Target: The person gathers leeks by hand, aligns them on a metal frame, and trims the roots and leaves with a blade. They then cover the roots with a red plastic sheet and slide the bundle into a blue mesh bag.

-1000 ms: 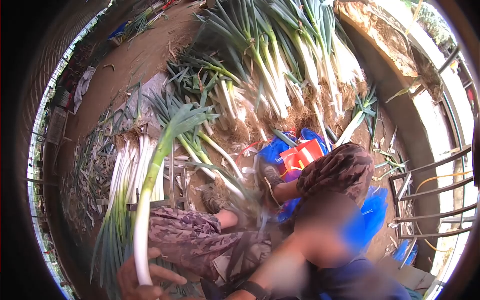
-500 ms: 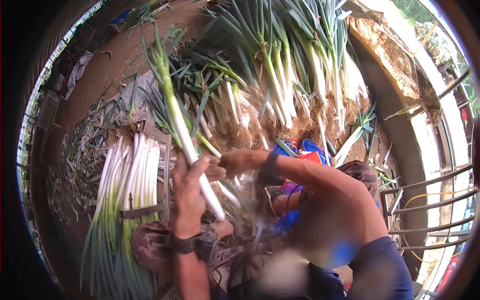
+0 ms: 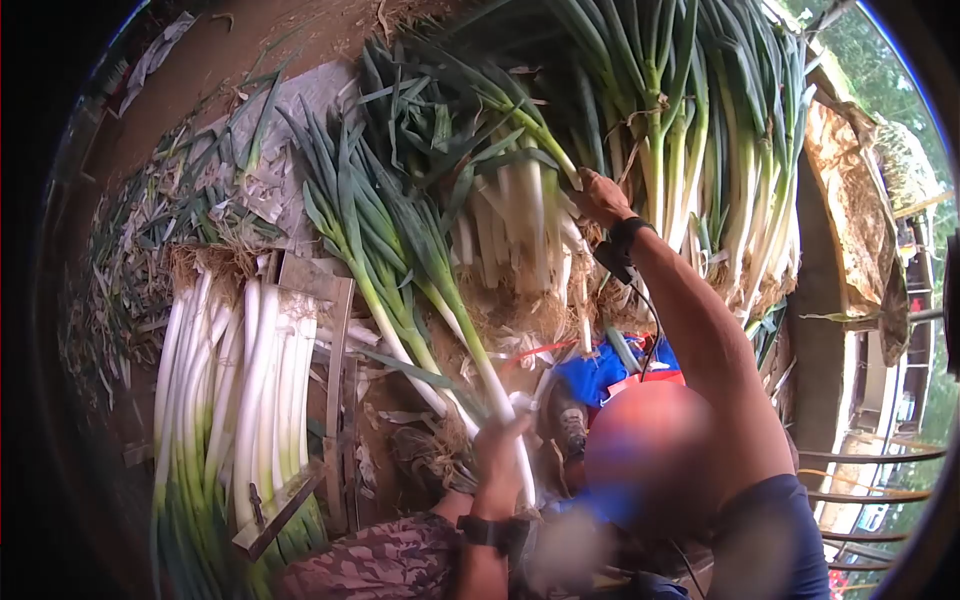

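Observation:
My left hand (image 3: 497, 455), blurred and wearing a dark wristband, is closed round the white lower stalk of a leek (image 3: 482, 362) at the lower middle. The leaves of that leek slope up to the left, beside other loose leeks (image 3: 385, 322). Stretched out to the upper right, my right hand (image 3: 603, 198) grips a second leek (image 3: 540, 132) near the pile; its green part points to the upper left. Part of the stalk under my right fingers is hidden.
Rooted leeks (image 3: 675, 150) stand bunched at the upper right. More leeks (image 3: 265, 380) lie in a metal frame (image 3: 338, 400) at the left. Leaf scraps (image 3: 130, 270) cover the ground beyond. Blue and red items (image 3: 590, 375) lie near my legs. A concrete ledge (image 3: 825, 370) runs along the right.
My left hand has moved down and right with its leek, which has swung lower. My right hand has left the middle, reached up and right, and taken hold of another leek. The view has shifted.

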A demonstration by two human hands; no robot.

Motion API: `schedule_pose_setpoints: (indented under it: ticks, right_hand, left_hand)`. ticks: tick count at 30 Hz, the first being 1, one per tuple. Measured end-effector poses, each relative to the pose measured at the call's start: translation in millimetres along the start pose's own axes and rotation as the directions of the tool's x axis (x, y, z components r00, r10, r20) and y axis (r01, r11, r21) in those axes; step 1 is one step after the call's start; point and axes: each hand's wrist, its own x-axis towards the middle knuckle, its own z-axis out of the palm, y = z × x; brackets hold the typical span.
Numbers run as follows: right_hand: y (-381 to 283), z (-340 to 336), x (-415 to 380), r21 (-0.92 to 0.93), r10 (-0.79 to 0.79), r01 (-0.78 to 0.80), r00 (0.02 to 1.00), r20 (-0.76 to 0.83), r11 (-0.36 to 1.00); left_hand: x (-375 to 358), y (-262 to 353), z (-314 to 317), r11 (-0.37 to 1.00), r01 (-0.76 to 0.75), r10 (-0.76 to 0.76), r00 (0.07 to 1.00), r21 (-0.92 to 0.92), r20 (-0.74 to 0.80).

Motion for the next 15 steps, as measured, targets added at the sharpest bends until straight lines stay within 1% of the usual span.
schedule_pose_setpoints:
  ticks: [1, 2, 3, 4, 5, 6, 7, 9, 10, 11, 12, 13, 14, 15]
  right_hand:
    - [4, 11, 9, -0.048, 0.082, -0.081, 0.996, 0.022, 0.996]
    - [2, 14, 8, 0.136, 0.082, -0.088, 0.996, 0.047, 0.987]
    - [-1, 12, 9, 0.125, 0.083, -0.088, 0.995, 0.048, 0.988]
    - [-2, 6, 9, -0.134, -0.013, 0.012, 1.0, -0.01, 0.991]
    - [-12, -5, 3, -0.387, -0.12, 0.095, 0.992, -0.04, 0.917]
    - [-24, -19, -2, -0.333, -0.127, 0.104, 0.991, -0.049, 0.937]
    - [-36, -35, -9, -0.208, -0.195, 0.177, 0.978, -0.069, 0.962]
    - [-47, -67, -1, 0.068, -0.303, 0.306, 0.951, -0.058, 0.949]
    - [-66, -79, -16, 0.251, -0.289, 0.282, 0.957, -0.011, 0.926]
    - [-85, -85, -30, 0.422, -0.284, 0.245, 0.958, 0.032, 0.873]
    - [-88, -80, -38, 0.421, -0.454, 0.41, 0.891, 0.004, 0.809]
    - [-113, -76, -64, 0.355, -0.356, 0.309, 0.932, 0.074, 0.882]
    - [-105, -46, -70, 0.419, -0.411, 0.346, 0.909, 0.073, 0.84]
    - [-117, -28, -94, 0.343, -0.327, 0.252, 0.927, 0.182, 0.905]
  left_hand:
    - [3, 2, -1, 1.0, 0.007, -0.007, 1.0, -0.012, -0.008]
    - [5, 3, -1, 1.0, -0.007, 0.007, 1.0, -0.017, -0.025]
    - [7, 5, 0, 1.0, -0.023, 0.023, 0.999, -0.019, -0.036]
    - [7, 8, 2, 1.0, -0.016, 0.016, 0.999, -0.025, -0.033]
    - [4, 13, 4, 0.999, -0.03, 0.03, 0.999, -0.02, -0.018]
    - [1, 18, 6, 0.999, -0.045, 0.045, 0.999, -0.016, -0.004]
    - [-2, 24, 7, 0.999, -0.041, 0.041, 0.999, -0.021, -0.002]
    - [-11, 38, 10, 0.99, -0.124, 0.122, 0.992, 0.06, 0.043]
    - [-16, 46, 14, 0.983, -0.182, 0.18, 0.982, 0.034, 0.058]
    - [-19, 52, 17, 0.97, -0.242, 0.241, 0.968, 0.004, 0.076]
    - [-18, 54, 14, 0.96, -0.256, 0.25, 0.966, 0.112, 0.07]
    - [-18, 56, 11, 0.959, -0.263, 0.256, 0.964, 0.109, 0.076]
    - [-20, 57, 9, 0.949, -0.292, 0.284, 0.955, 0.117, 0.085]
    - [-20, 58, 8, 0.939, -0.321, 0.311, 0.946, 0.123, 0.096]
